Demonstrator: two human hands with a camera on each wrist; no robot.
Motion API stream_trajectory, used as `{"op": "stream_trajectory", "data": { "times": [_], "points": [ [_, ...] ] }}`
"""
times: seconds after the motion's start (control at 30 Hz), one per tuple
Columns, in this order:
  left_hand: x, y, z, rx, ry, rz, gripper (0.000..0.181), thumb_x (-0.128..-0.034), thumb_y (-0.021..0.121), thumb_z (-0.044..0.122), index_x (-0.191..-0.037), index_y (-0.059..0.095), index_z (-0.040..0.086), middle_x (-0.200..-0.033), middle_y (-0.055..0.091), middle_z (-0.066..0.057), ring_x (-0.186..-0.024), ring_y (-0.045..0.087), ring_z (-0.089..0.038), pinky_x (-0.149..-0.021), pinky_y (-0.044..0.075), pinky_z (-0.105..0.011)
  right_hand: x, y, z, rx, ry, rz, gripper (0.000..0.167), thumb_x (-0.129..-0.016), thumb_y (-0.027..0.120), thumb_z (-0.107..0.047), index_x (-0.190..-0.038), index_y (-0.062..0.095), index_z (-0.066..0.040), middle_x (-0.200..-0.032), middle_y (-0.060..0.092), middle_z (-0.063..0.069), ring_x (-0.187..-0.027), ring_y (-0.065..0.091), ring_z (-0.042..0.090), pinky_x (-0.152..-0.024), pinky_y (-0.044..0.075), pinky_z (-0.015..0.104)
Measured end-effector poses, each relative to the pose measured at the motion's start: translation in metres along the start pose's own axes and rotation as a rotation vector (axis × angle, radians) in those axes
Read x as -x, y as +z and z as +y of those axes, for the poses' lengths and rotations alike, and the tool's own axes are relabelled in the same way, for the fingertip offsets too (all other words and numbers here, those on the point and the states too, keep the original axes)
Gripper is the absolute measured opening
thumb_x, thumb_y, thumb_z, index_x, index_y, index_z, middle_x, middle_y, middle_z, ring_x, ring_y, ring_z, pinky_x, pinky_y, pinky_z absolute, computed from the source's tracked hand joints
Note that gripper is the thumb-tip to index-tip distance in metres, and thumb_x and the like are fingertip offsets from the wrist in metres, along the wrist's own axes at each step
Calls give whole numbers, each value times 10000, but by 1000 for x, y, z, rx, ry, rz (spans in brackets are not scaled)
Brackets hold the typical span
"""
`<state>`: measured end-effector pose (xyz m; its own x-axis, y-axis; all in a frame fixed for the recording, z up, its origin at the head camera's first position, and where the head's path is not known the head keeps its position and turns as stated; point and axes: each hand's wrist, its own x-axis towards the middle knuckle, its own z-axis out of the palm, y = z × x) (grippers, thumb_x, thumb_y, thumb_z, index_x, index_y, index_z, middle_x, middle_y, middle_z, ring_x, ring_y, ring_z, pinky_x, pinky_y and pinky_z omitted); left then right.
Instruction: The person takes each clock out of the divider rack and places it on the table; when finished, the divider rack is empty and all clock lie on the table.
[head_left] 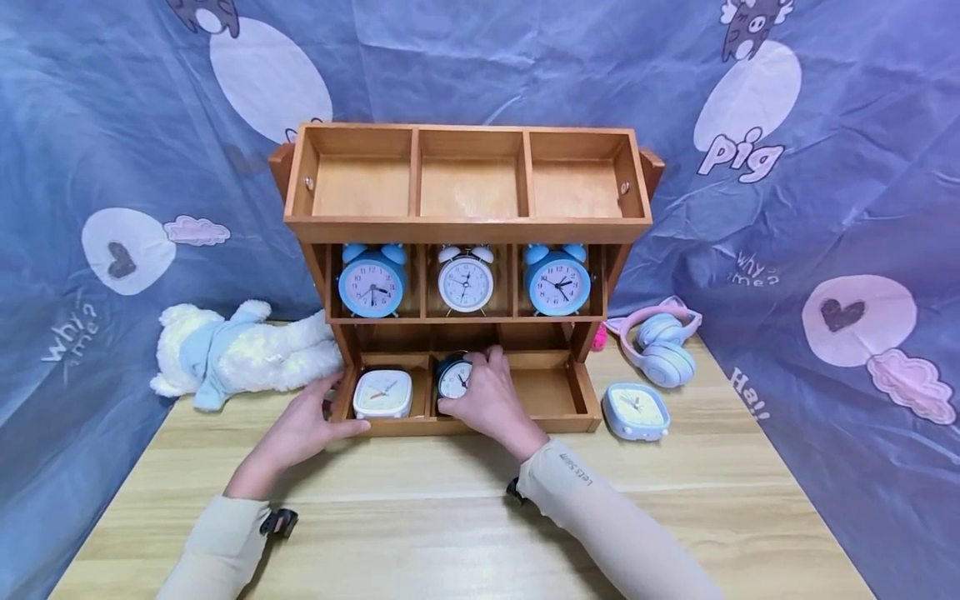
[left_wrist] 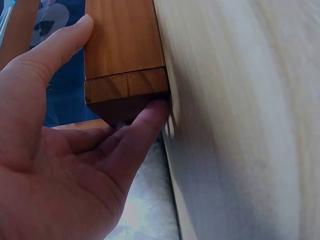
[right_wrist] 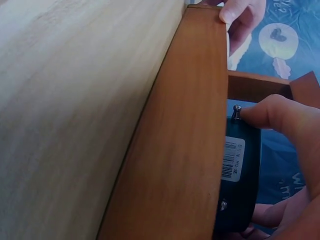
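My right hand [head_left: 491, 395] grips a dark teal alarm clock [head_left: 454, 380] in the middle bottom compartment of a wooden shelf [head_left: 468, 231]. In the right wrist view the clock's underside shows a barcode label [right_wrist: 233, 159] and small metal feet, with my thumb at one foot. My left hand [head_left: 309, 421] holds the shelf's lower left corner, thumb on the front board and fingers around the side, as the left wrist view shows. Beside the dark clock, a white square clock [head_left: 383, 394] lies in the bottom left compartment, face up.
Two blue twin-bell clocks [head_left: 372, 282] flank a white one [head_left: 466, 282] on the middle tier. Right of the shelf are a light blue square clock [head_left: 636, 411] and headphones [head_left: 660, 343]. A white plush bear [head_left: 247, 354] lies at left. Patterned blue cloth [head_left: 480, 67] hangs behind.
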<state>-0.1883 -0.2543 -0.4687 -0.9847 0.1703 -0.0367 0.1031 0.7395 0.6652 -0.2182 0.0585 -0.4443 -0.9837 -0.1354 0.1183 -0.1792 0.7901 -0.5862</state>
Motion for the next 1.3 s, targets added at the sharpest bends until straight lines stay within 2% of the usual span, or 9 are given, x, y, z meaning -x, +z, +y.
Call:
{"op": "stream_trajectory", "data": {
  "times": [0.17, 0.47, 0.67, 0.93, 1.3],
  "points": [
    [-2, -2, 0, 0, 8, 10, 1122, -929, 917, 495, -1709, 342, -72, -1671, 464, -363, -1314, 650, -480, -1075, 570, -634, -1, -7, 1, -19, -24, 13, 911, -743, 984, -298, -1479, 606, 83, -1396, 516, 248, -1307, 508, 391, -1147, 559, 509],
    [2, -2, -1, -8, -11, -3, 1145, -927, 913, 516, -1713, 326, -74, -1686, 444, -362, -1333, 640, -488, -1085, 568, -641, 1, -11, 0, -24, -14, -25, 897, -755, 978, -310, -1497, 613, 36, -1452, 500, 251, -1307, 501, 377, -1103, 586, 483],
    [1, -3, -1, -8, -5, 3, 1140, -925, 918, 505, -1709, 332, -79, -1689, 439, -367, -1331, 640, -490, -1084, 568, -645, 4, -15, -3, -40, -39, -11, 899, -743, 972, -287, -1500, 612, 37, -1429, 502, 234, -1302, 492, 366, -1098, 584, 471],
    [1, -5, 1, -12, -6, -5, 1143, -930, 912, 510, -1714, 322, -75, -1700, 428, -362, -1346, 634, -498, -1097, 563, -642, 7, -24, -6, -51, -32, 0, 892, -749, 975, -292, -1498, 608, 23, -1451, 485, 217, -1344, 470, 365, -1127, 570, 493],
    [0, 1, 0, 11, -10, -8, 1135, -929, 917, 499, -1716, 327, -69, -1694, 438, -359, -1353, 632, -493, -1104, 558, -642, 14, -27, -1, -78, -33, 22, 869, -712, 974, -278, -1452, 639, 31, -1403, 510, 200, -1327, 481, 358, -1110, 574, 503]
  ]
}}
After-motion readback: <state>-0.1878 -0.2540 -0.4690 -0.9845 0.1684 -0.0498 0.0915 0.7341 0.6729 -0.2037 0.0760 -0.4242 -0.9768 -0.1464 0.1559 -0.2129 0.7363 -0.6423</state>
